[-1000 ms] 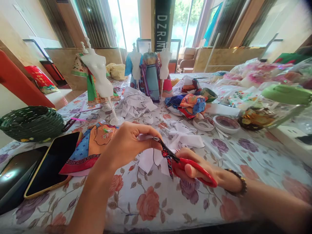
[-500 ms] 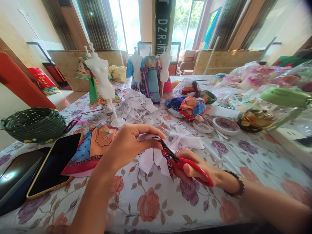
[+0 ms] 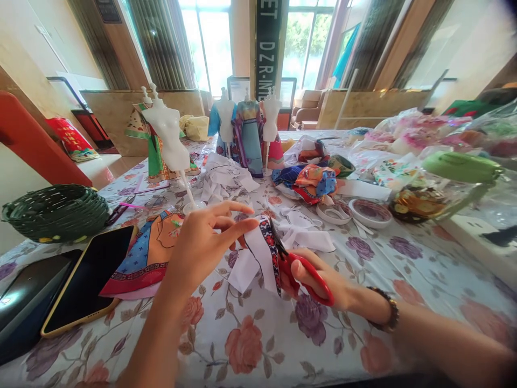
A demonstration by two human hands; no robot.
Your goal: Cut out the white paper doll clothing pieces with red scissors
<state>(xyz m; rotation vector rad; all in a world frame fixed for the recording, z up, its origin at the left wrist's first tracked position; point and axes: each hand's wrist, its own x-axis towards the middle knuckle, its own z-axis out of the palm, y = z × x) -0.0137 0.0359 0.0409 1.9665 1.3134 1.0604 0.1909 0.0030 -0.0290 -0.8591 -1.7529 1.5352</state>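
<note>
My left hand (image 3: 204, 242) pinches the top edge of a white fabric piece with a patterned red-and-blue trim (image 3: 264, 253), fingers partly stretched out above it. My right hand (image 3: 319, 275) grips red-handled scissors (image 3: 301, 269), whose dark blades point up into the trim. Both hands are held just above the floral tablecloth (image 3: 250, 339), near its front middle.
A phone (image 3: 86, 280) and a dark tablet (image 3: 28, 299) lie at the left beside a printed cloth (image 3: 147, 253) and a green basket (image 3: 54, 213). A white mannequin (image 3: 169, 137), dressed doll forms (image 3: 248, 132), fabric scraps (image 3: 313, 180), tape rolls (image 3: 369, 213) and bags (image 3: 428, 129) crowd the back and right.
The scissors have turned more upright and moved left along the trim. My left fingers have opened out, and the white fabric now hangs more spread below them.
</note>
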